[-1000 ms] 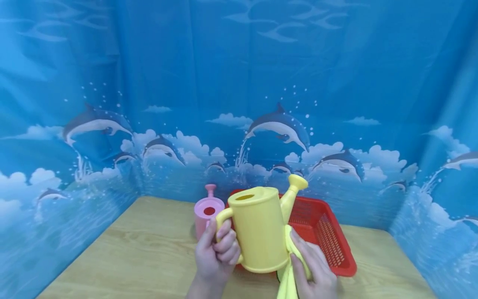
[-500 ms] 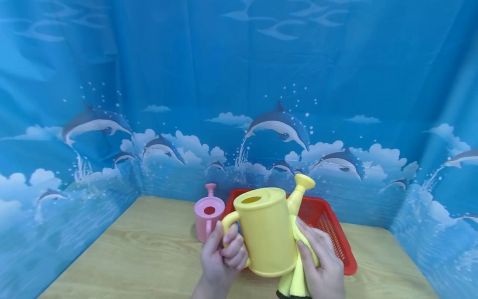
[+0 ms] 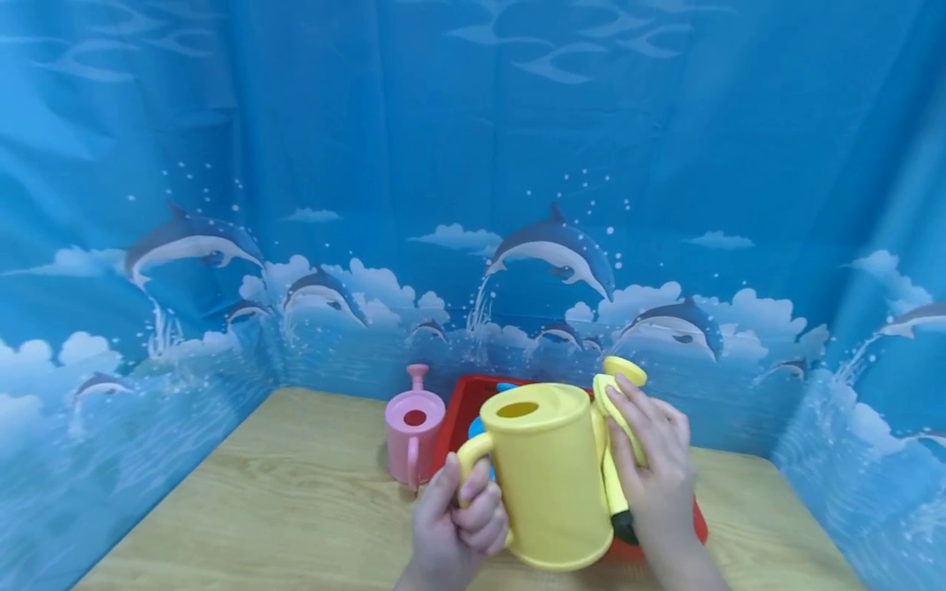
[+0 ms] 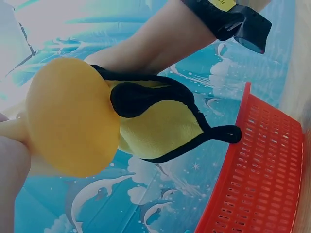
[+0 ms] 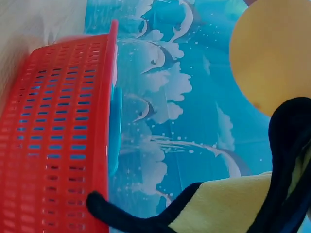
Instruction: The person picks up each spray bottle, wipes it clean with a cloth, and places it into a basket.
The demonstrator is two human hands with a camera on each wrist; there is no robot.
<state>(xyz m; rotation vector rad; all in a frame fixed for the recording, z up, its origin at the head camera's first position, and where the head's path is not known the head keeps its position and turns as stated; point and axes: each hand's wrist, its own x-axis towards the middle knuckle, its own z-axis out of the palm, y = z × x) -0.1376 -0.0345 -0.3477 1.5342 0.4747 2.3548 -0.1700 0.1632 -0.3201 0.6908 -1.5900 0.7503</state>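
Observation:
A yellow watering can [image 3: 550,484] is held up over the table, its spout pointing right. My left hand [image 3: 460,525] grips its handle, fingers curled round it. In my right hand [image 3: 658,460] is a yellow cloth [image 3: 613,484] with black edging, pressed against the spout just below the rose [image 3: 624,369]. From the left wrist view, the can's round base [image 4: 73,116] hides part of the cloth [image 4: 165,128], whose black loop hangs free. The right wrist view catches the base again, beside the cloth's black trim [image 5: 291,141]; the right fingers are out of sight there.
Behind the can stands a red perforated basket [image 3: 466,402] with a blue object [image 3: 476,428] inside, mostly hidden. A small pink watering can [image 3: 414,419] is left of the basket on the wooden table [image 3: 296,492]. A dolphin-print curtain [image 3: 473,164] encloses the back and sides.
The yellow can has shifted right and slightly down with my left hand. My right hand has slid the cloth up along the spout, from its lower part to near the rose.

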